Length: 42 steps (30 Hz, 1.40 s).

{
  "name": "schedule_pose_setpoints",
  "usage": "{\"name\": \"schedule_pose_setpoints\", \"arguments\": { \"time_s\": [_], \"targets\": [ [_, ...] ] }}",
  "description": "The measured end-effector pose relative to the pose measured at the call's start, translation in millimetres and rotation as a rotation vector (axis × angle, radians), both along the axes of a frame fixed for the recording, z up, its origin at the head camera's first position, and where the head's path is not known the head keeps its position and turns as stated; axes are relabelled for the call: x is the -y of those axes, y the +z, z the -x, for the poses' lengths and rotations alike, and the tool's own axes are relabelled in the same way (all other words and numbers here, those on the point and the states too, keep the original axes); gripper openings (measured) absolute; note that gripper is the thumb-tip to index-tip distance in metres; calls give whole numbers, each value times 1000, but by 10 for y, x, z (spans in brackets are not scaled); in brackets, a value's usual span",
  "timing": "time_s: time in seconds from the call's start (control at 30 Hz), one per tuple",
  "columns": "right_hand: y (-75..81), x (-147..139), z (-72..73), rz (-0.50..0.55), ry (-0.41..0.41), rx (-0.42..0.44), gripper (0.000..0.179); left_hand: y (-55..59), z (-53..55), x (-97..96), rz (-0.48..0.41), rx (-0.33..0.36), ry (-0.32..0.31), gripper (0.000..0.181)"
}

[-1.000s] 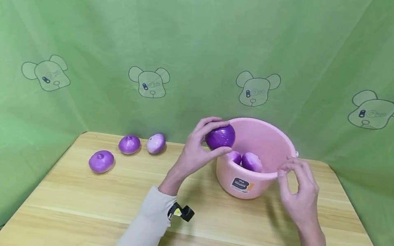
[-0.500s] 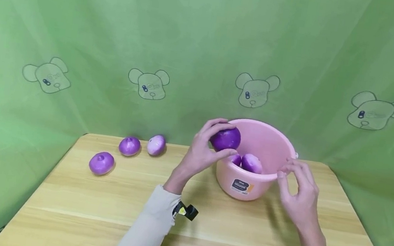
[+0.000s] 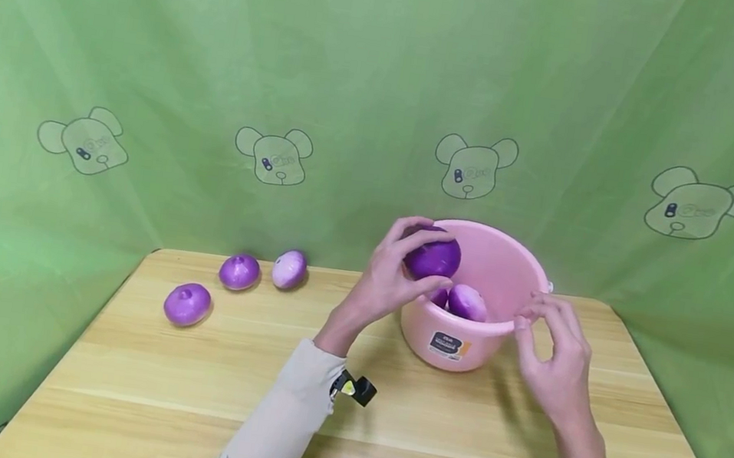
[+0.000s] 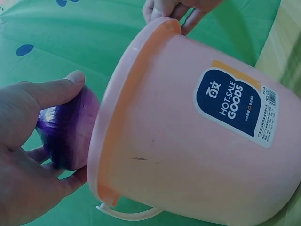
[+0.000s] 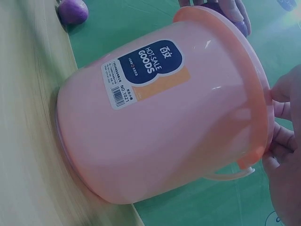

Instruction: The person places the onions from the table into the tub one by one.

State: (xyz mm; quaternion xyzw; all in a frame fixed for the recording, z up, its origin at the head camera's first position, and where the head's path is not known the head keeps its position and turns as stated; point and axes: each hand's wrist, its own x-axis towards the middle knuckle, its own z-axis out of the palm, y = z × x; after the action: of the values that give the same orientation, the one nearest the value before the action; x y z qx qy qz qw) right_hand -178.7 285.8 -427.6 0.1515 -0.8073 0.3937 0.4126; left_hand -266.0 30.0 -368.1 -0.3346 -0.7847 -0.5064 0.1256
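In the head view my left hand [image 3: 385, 274] grips a purple onion [image 3: 436, 260], thumb below and fingers over the top. It holds the onion above the left rim of a pink bucket [image 3: 416, 332]. The left wrist view shows this onion [image 4: 70, 127] right at the bucket's rim. Two more onions lie inside, one pale purple [image 3: 467, 302] and one partly hidden [image 3: 440, 297] behind the rim. My right hand [image 3: 558, 362] pinches the bucket's rim on the right side, and the right wrist view shows its fingers [image 5: 282, 136] at that edge.
Three purple onions lie on the wooden table [image 3: 177, 405] at the left: one nearer [image 3: 187, 304], one behind it [image 3: 239, 272] and a paler one [image 3: 290, 269] by the back edge. A green curtain [image 3: 360, 66] hangs close behind the table. The bucket has a pale handle [image 4: 131, 215].
My left hand has carried the onion to the right, from the bucket's left edge to over its opening. My right hand stays at the rim, and the onions on the table lie as before.
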Motion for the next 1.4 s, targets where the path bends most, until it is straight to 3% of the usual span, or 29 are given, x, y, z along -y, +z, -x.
{"name": "schedule_pose_setpoints", "arguments": {
  "time_s": [0.27,0.87,1.4],
  "targets": [
    [0,11,21,14,5,-33,8,-7,15,-55,32,-19,-38,59],
    [13,-4,0,17,4,-23,9,-31,36,-163,113,-99,-53,56],
    [13,-21,-5,-1,5,42,11,-19,6,-211,270,-120,-46,54]
  ]
}}
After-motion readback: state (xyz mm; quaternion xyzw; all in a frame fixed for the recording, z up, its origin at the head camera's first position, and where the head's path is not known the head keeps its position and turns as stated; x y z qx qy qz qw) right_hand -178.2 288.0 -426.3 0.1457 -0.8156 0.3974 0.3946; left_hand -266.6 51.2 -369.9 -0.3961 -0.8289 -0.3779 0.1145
